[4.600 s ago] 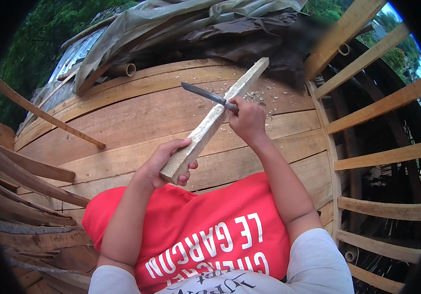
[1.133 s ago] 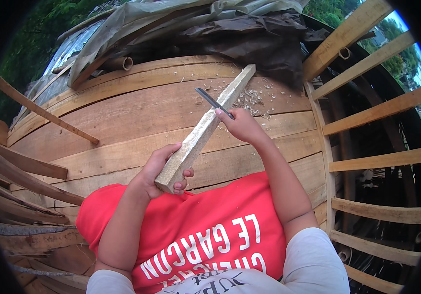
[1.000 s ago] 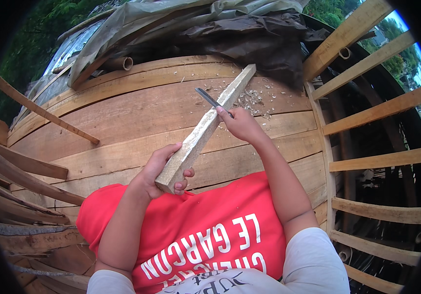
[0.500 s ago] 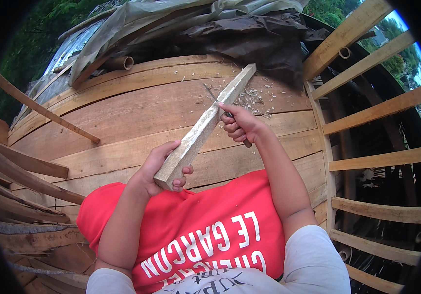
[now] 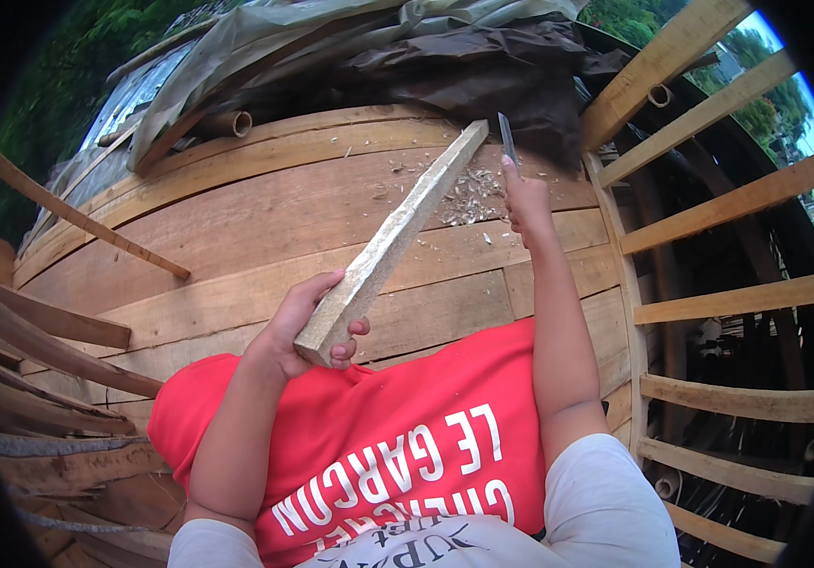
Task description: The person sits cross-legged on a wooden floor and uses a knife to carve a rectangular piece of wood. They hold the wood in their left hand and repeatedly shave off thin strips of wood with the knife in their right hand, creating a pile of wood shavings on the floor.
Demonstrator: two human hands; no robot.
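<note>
Curled the fingers (image 5: 357,328) of the left hand (image 5: 293,320) round the near end of the pale squared timber (image 5: 379,248), just beyond the red cloth (image 5: 464,374), and angled it away to the right over the floorboards (image 5: 237,213). Closed the right hand (image 5: 527,201) around a knife (image 5: 506,138), pointing the blade away beyond the thumb. Half a second ago, held that blade across the timber's roughened face; since then, moved it clear, out to the right near the far end, beside loose shavings (image 5: 469,197). Probably meant a break between cuts.

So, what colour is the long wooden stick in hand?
The long wooden stick is pale tan, whitish along one face; best seen in the head view.
</note>
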